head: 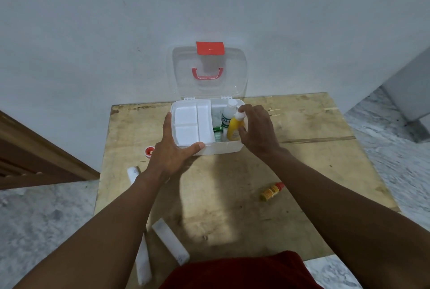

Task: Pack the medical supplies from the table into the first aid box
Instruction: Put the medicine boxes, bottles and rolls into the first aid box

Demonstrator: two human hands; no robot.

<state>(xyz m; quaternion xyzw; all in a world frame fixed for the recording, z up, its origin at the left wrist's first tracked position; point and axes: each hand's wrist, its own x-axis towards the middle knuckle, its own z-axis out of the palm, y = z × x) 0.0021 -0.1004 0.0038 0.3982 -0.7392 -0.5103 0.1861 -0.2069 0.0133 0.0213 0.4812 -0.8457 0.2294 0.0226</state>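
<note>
Two long white rectangular packets lie nearest the camera on the rough, stained plywood counter [232, 184]: one flat packet [170, 241] angled near the front edge, a second packet [142, 263] partly under the left forearm and hanging off the counter's side. Farther in, a small amber dropper bottle [272, 191] with a red cap lies on its side, well apart from the rest. At the left edge a third white packet [133, 174] shows beside the wrist, and beyond it sits a round red-and-white tape roll [149, 151].

The left hand [173, 149] presses open-palmed on the front left corner of the first aid box [221, 148], thumb along its front rim, fingers up its side (bracing, not gripping). The box is smooth white plastic with rounded corners; a white divided tray [193, 123] fills its left half. In the right half stand a white bottle [226, 114] and a small green carton [217, 128]. The right hand [258, 130] is closed round a glossy yellow bottle [234, 129] with a white cap, held upright inside the box's right side.

Behind, the clear lid [209, 72] stands against the wall, with a red latch [210, 48] and red handle [207, 73].
</note>
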